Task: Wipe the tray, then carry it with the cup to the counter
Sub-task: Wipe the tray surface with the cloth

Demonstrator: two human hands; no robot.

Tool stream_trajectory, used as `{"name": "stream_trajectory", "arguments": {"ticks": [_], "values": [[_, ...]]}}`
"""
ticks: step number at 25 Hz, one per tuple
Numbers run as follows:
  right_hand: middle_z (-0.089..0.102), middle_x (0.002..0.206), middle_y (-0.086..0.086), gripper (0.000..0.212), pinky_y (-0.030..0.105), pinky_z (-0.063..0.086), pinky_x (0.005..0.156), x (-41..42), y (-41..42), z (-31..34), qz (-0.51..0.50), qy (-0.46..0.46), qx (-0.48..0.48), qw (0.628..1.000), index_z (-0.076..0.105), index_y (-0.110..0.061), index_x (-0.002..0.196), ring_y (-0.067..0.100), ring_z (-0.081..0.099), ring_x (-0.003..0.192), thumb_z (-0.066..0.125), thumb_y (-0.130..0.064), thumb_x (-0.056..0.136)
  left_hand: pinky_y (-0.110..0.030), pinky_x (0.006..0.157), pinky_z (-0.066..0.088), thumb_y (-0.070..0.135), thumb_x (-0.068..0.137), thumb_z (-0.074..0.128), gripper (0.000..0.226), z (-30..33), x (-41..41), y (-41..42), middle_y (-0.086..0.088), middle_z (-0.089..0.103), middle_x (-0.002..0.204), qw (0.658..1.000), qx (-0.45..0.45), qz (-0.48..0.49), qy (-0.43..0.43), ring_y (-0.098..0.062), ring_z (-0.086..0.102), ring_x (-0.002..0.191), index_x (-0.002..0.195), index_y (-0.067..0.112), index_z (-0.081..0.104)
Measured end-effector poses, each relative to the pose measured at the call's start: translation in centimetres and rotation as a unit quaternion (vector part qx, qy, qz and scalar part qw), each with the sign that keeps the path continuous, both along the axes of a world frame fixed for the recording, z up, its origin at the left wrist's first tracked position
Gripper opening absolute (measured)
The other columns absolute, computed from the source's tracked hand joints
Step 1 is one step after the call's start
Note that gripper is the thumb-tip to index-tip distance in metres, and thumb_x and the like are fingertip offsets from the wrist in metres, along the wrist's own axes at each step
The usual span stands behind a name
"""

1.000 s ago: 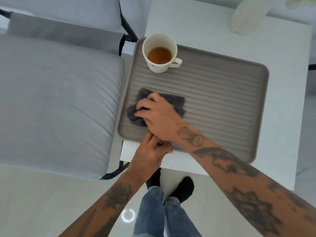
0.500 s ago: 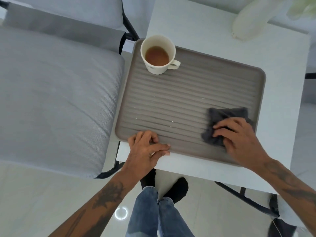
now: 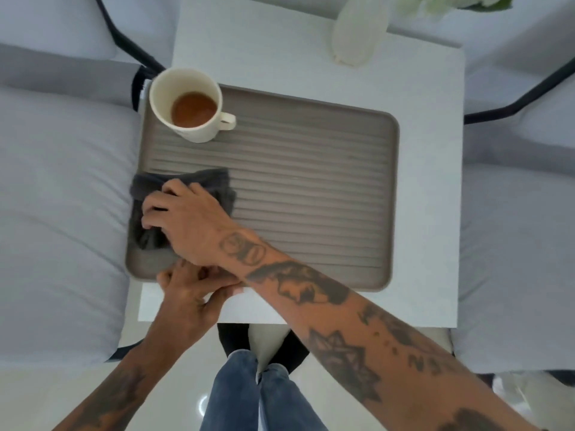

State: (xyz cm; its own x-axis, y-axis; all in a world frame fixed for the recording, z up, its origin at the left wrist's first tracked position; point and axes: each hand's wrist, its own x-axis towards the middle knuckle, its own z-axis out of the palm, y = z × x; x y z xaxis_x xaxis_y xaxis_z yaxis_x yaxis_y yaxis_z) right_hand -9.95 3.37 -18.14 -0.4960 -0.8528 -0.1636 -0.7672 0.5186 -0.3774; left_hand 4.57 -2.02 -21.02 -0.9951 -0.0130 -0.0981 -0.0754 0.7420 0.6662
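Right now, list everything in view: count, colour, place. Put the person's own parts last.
tray: one, grey-brown, ribbed, on the white table.
cup: one, cream, brown drink inside, tray's far-left corner, handle pointing right.
cloth: one, dark grey, tray's near-left area, under the right hand.
table: one, white, centre.
vase: one, pale, table's far edge.
chairs: two, grey cushions, either side of the table.
right hand: pressing the cloth, arm crossing over the left.
left hand: fingers on the tray's near rim.
legs: blue jeans, dark socks, bottom centre.

Home lounge – grey cushioned chairs (image 3: 62, 213) w/ white side table (image 3: 429, 181) (vase (image 3: 357, 29) on it).
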Motion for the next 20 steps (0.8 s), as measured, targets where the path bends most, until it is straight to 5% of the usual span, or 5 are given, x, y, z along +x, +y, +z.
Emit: {"name": "stream_trajectory", "arguments": {"ticks": [5,9,11,14,20], "values": [[0.068,0.106,0.001,0.019,0.045,0.043,0.082,-0.3,14.0,0.4,-0.101,0.009,-0.061,0.993,0.065,-0.017,0.081,0.033,0.058,0.104,0.053,-0.017,0.066,-0.036,0.084,0.023,0.057,0.079,0.06,0.026,0.8,-0.3,0.2,0.013,0.049,0.085,0.999,0.016,0.025,-0.014,-0.008,0.047,0.087,0.089,0.041,0.078],[0.063,0.112,0.01,0.022,0.052,0.047,0.089,-1.2,25.4,1.4,-0.278,0.056,-0.009,0.959,0.065,-0.01,0.085,0.035,0.054,0.104,0.053,-0.004,0.068,-0.036,0.082,0.022,0.059,0.081,0.058,0.028,0.8,-0.3,0.2,0.015,0.046,0.084,1.0,0.005,0.01,-0.006,-0.005,0.042,0.086,0.089,0.041,0.078],[0.056,0.127,0.014,0.031,0.045,0.042,0.103,-0.8,24.8,0.8,-0.346,0.065,-0.026,0.935,0.067,-0.007,0.096,0.034,0.049,0.117,0.054,-0.001,0.069,-0.036,0.081,0.021,0.058,0.081,0.058,0.028,0.7,-0.2,0.2,0.014,0.045,0.084,1.0,-0.007,0.005,-0.006,-0.005,0.042,0.087,0.089,0.041,0.078],[0.059,0.129,0.011,0.034,0.041,0.039,0.105,-1.9,18.0,-0.3,-0.381,0.039,-0.109,0.917,0.067,-0.008,0.098,0.031,0.05,0.119,0.051,-0.009,0.067,-0.035,0.081,0.021,0.058,0.08,0.059,0.028,0.7,-0.4,0.1,0.014,0.044,0.084,1.0,-0.018,-0.005,-0.015,-0.007,0.043,0.087,0.088,0.04,0.079],[0.064,0.13,0.001,0.029,0.044,0.044,0.096,-4.7,14.6,-0.5,-0.246,0.036,-0.087,0.965,0.066,-0.012,0.094,0.028,0.053,0.126,0.05,-0.017,0.07,-0.041,0.086,0.029,0.069,0.076,0.056,0.029,2.4,-1.3,0.6,0.017,0.051,0.079,0.996,-0.006,0.021,-0.082,-0.008,0.051,0.086,0.077,0.044,0.072]]}}
